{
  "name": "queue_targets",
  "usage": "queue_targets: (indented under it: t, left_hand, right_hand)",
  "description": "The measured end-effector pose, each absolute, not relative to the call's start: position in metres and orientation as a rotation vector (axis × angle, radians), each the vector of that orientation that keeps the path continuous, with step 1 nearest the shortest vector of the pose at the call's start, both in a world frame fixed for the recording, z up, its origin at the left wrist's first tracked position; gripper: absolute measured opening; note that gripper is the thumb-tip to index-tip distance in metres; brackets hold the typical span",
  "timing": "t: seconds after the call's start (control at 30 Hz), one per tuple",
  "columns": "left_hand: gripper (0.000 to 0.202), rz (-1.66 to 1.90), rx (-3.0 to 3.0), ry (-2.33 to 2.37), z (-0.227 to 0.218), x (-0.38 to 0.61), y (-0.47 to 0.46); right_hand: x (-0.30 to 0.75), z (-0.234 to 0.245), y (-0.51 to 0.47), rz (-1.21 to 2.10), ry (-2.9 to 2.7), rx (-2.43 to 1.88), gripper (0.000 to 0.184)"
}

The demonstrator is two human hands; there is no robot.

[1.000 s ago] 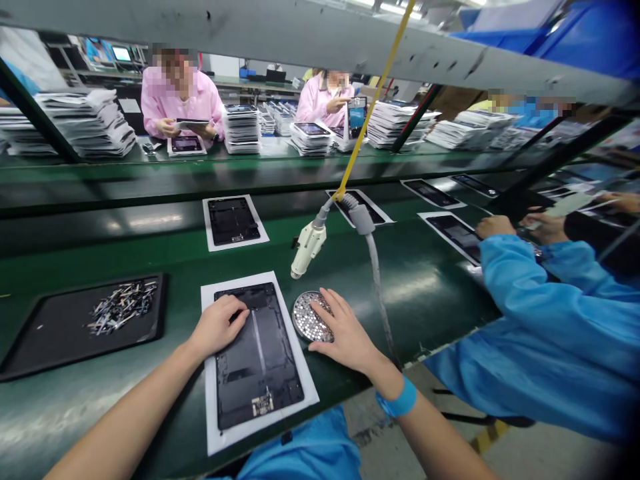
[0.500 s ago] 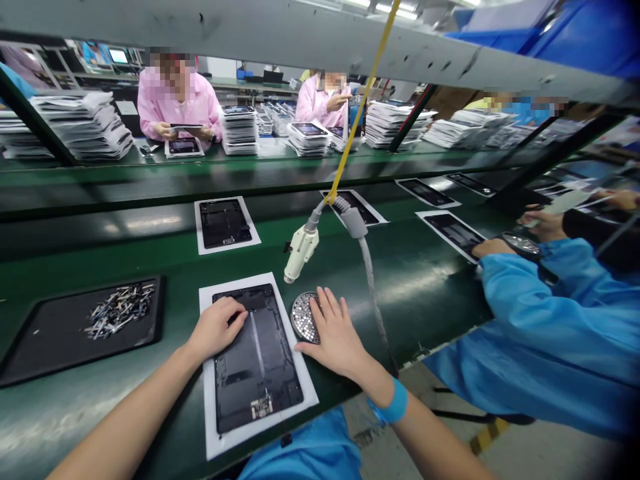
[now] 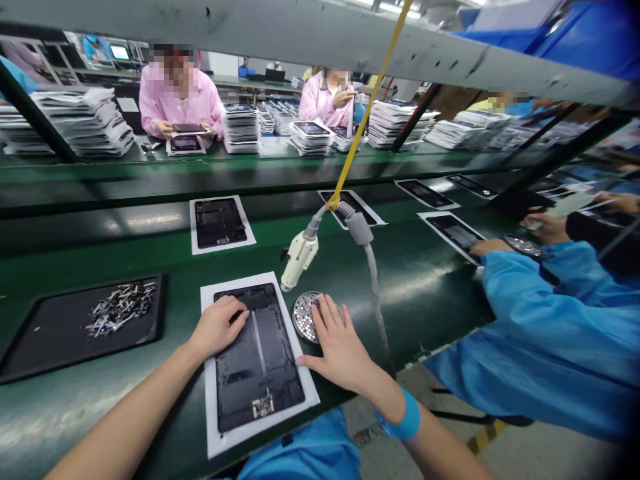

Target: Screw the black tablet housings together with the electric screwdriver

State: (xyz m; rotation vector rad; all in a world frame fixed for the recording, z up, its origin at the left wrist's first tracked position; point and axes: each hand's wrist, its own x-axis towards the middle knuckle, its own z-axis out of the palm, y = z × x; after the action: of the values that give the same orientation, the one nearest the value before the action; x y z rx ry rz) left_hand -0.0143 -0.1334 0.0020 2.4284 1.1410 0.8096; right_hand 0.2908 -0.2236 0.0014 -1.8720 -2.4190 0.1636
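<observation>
A tablet with its inner side showing lies on a white sheet in front of me. My left hand rests on its upper left part, fingers curled and thumb near the index fingertip; anything between them is hidden. My right hand is open, fingers stretched over the right side of a round dish filled with small silvery pieces. Its thumb reaches to the right edge of the sheet. Above the dish hangs a pale electric screwdriver, touched by neither hand.
A black tray with a heap of small metal parts stands at left. A yellow strap and a grey cable hang over the green bench. Another tablet lies farther back. At right, a co-worker's blue sleeve reaches over the bench.
My right hand has shifted slightly right and toward me, uncovering a bit more of the dish. The hanging screwdriver sits slightly lower and farther left. My left hand stays on the tablet.
</observation>
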Motion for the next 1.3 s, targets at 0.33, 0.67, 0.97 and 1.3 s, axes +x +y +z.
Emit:
queue_targets:
  t: [0.33,0.67,0.97,1.3]
  left_hand:
    - [0.022,0.819,2.412,1.148,0.003,-0.012,-0.134]
    - [0.023,0.791,2.400,1.160,0.003,-0.012,-0.135]
    - [0.022,0.797,2.407,1.156,0.002,-0.014,-0.134]
    - [0.020,0.798,2.408,1.166,0.002,-0.013,-0.134]
  right_hand:
    - [0.302,-0.007,-0.227,0.114,-2.418,-1.857,0.117]
    - [0.306,-0.010,-0.236,0.138,-2.370,-1.871,0.108]
    - [0.306,-0.020,-0.219,0.221,-2.067,-1.872,0.110]
    - [0.320,0.019,-0.156,0.667,-2.369,-1.545,0.108]
